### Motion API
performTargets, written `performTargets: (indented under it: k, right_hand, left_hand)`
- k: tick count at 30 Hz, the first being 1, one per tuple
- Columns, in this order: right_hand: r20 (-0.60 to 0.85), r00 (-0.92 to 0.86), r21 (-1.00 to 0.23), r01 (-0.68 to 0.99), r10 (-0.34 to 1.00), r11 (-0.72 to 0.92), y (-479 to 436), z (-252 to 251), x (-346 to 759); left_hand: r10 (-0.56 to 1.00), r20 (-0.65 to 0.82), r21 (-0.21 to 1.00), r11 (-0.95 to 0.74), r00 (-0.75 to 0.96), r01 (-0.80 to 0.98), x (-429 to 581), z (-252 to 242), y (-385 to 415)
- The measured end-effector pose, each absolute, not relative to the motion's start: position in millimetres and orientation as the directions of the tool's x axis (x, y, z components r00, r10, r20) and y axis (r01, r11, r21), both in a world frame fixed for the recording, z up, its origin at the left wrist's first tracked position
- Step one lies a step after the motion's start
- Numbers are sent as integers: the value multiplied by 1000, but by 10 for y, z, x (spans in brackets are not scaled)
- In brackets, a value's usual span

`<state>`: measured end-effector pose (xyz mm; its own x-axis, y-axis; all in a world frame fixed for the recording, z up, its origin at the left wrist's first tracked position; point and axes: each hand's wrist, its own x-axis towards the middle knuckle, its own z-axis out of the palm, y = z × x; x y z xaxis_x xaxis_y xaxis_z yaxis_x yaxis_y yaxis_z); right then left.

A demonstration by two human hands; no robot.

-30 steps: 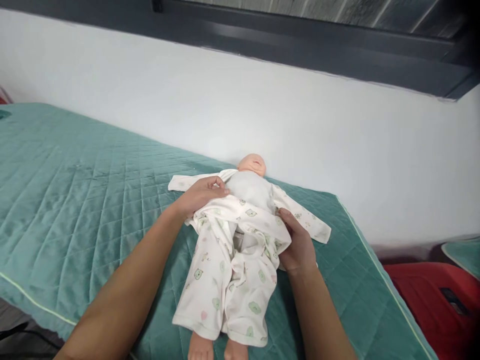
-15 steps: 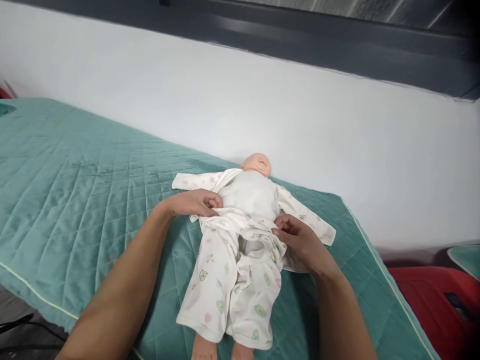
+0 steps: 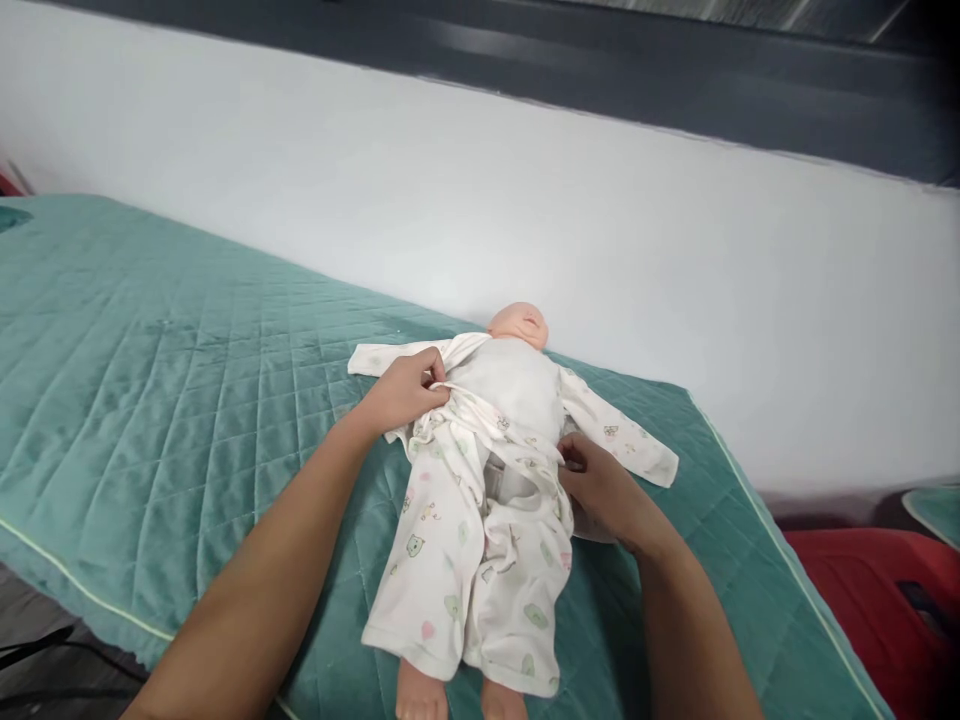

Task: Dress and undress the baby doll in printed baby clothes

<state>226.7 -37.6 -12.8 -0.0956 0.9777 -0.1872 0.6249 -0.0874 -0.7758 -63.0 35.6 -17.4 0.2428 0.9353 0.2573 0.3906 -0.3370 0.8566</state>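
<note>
A baby doll [image 3: 519, 325] lies on its back, its bare feet toward me. It wears an open white printed top [image 3: 619, 435] with the sleeves spread, over a plain whitish torso [image 3: 517, 385]. White printed baby trousers [image 3: 431, 550] cover its legs, with a gap at the crotch. My left hand [image 3: 405, 388] pinches the trousers' waistband at the left of the belly and lifts it. My right hand [image 3: 596, 480] has its fingers closed at the waistband on the other side; its fingertips are partly hidden.
A green quilted cover [image 3: 225, 400] lies under the doll. Behind it rises a white wall [image 3: 525, 200] with a dark ledge [image 3: 562, 70] above. A red object [image 3: 862, 590] stands at the right, and black cables [image 3: 60, 660] lie at the lower left.
My left hand has moved up and slightly right, pulling the left side of the waistband higher up the belly. My right hand stays at the other side of the waist.
</note>
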Motion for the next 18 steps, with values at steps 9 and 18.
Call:
performTargets:
  k: [9, 18]
  right_hand:
    - [-175, -175, -870, 489, 969, -69, -359, -184, 2280]
    - [-232, -278, -965, 184, 932, -185, -410, -101, 2318]
  left_hand:
    - [851, 37, 908, -247, 523, 337, -726, -89, 369]
    - [732, -209, 934, -48, 649, 355, -842, -17, 304]
